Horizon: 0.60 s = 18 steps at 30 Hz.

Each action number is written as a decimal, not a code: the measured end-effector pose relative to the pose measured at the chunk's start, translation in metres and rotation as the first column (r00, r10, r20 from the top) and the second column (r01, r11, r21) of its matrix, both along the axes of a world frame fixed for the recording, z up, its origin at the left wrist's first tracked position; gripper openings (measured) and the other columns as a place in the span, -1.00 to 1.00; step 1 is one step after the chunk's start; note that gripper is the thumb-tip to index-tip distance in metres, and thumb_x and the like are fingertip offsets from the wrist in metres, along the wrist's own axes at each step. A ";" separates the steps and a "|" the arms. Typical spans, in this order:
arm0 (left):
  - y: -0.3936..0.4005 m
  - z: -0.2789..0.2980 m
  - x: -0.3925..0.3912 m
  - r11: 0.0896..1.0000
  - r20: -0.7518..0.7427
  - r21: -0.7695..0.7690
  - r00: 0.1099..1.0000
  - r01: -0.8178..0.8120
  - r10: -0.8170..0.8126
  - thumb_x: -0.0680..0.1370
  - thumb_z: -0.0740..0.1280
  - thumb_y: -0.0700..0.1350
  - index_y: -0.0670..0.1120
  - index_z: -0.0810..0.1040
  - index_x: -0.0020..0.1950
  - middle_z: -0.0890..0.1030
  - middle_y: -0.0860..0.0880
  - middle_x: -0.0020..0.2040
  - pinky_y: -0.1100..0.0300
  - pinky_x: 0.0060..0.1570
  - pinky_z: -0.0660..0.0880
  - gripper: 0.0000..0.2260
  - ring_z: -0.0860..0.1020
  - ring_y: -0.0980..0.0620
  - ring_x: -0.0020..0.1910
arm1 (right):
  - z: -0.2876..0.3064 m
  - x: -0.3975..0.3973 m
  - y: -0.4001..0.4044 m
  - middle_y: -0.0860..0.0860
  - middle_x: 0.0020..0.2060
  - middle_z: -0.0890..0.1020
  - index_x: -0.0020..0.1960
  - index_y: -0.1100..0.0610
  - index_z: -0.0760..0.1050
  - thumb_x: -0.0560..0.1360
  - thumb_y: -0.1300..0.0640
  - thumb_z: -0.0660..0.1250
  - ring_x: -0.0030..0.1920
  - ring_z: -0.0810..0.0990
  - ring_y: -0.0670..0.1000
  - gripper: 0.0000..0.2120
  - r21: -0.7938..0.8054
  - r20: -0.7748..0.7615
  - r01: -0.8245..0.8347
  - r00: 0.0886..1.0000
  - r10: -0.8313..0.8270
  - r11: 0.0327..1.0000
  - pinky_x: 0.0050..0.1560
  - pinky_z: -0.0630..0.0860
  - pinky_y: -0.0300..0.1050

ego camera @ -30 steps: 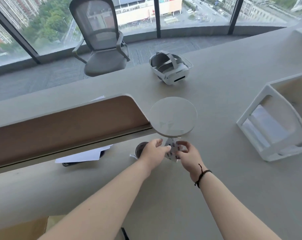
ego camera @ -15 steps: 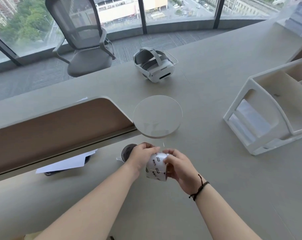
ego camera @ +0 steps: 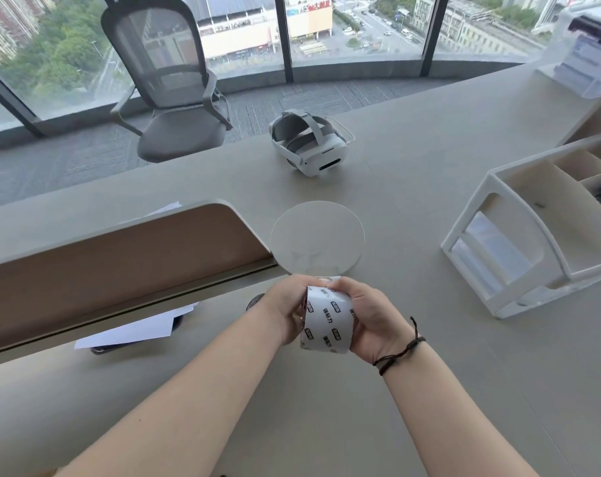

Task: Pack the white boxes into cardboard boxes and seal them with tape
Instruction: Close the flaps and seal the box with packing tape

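Desk (ego camera: pixel 412 390): grey top runs from the near edge to the far windows; its near and right edges are cut off by the frame.
Partition (ego camera: pixel 120 256): tan curved panel at left, its left end out of frame; it hides part of what lies behind it.
Chair (ego camera: pixel 175 87): mesh-backed, beyond the desk's far edge at left; its base is hidden by the desk.
Organizer (ego camera: pixel 519 232): white, with compartments, at right; its right side is cut off and the contents are hard to make out.
Headset (ego camera: pixel 309 142): white, resting on the far desk.
Round disc (ego camera: pixel 318 235): pale and translucent, standing just beyond the hands; what holds it up is hidden.
Paper (ego camera: pixel 137 328): white sheets under the partition's near edge, over a dark thing mostly hidden.
Left hand (ego camera: pixel 285 311): fingers curled round the left side of the tape roll; fingertips hidden behind it.
Right hand (ego camera: pixel 371 321): fingers curled round the roll's right side, thumb near its top rim; dark cord on the wrist.
Tape roll (ego camera: pixel 328 320): white with black print, held between both hands above the near middle of the desk; printed band faces the onlooker, core axis running left to right, core hidden.
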<state>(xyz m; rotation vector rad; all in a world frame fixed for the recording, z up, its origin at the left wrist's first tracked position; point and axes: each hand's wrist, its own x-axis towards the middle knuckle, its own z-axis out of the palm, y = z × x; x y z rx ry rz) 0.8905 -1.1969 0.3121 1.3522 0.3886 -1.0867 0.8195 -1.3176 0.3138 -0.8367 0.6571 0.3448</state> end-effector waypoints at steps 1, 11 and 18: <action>0.000 0.002 0.001 1.000 0.011 -0.007 1.000 0.004 -0.004 0.55 0.32 -0.19 -0.09 0.73 -0.06 0.66 -0.12 -0.09 0.04 -0.08 0.49 -0.82 0.59 -0.12 -0.16 | 0.003 0.002 -0.001 0.18 -0.13 0.63 0.01 0.19 0.69 0.53 0.20 0.33 -0.28 0.59 0.16 -0.83 -0.008 0.002 0.000 1.000 0.000 1.000 -0.19 0.54 0.03; -0.006 0.035 -0.005 0.970 0.242 -0.236 0.963 -0.058 0.117 0.54 0.40 -0.30 -0.11 0.64 0.03 0.61 -0.06 -0.34 0.18 -0.30 0.53 -0.88 0.56 0.02 -0.41 | 0.034 -0.019 -0.011 0.19 -0.15 0.62 0.06 0.23 0.65 0.51 0.16 0.31 -0.27 0.60 0.16 -0.78 -0.026 0.161 -0.049 0.986 0.052 0.998 -0.26 0.57 0.00; 0.025 0.037 -0.033 0.988 0.556 -0.083 0.817 -0.130 0.154 0.45 0.55 -0.12 -0.02 0.72 -0.17 0.68 -0.12 -0.21 -0.01 -0.07 0.56 -0.96 0.57 -0.07 -0.24 | 0.051 -0.036 0.014 0.09 -0.27 0.61 -0.19 0.11 0.60 0.55 0.25 0.30 -0.34 0.56 0.08 -0.83 -0.199 0.168 -0.103 0.976 0.137 0.975 -0.25 0.52 -0.03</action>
